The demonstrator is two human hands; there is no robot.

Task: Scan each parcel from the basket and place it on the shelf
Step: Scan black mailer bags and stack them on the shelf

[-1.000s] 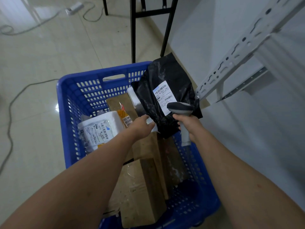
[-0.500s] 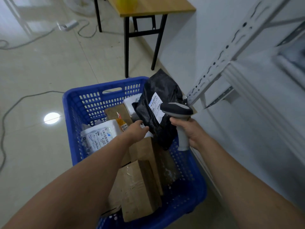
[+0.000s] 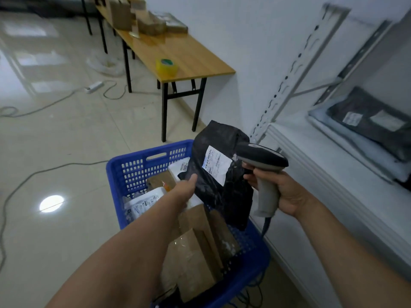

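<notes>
The black parcel [image 3: 219, 196] stood upright above the far right corner of the blue basket [image 3: 124, 172], long axis up and down, its white label [image 3: 216, 164] turned toward the scanner [image 3: 263, 162]. The left hand [image 3: 185, 188] pinched its lower left edge, thumb on the front; the fingers behind were hidden. The right hand [image 3: 282, 192] was curled round the scanner's grey handle, just beside the parcel's right edge. The shelf [image 3: 333, 165] lay to the right of both hands, so I judged the parcel would have to cross rightward from the left hand. A dark parcel [image 3: 375, 125] already lay there. Brown boxes [image 3: 195, 252] and a white packet [image 3: 144, 201] lay in the basket on the tiled floor [image 3: 66, 141]; a wooden table [image 3: 189, 54] with a tape roll [image 3: 166, 66] stood by the wall beyond
</notes>
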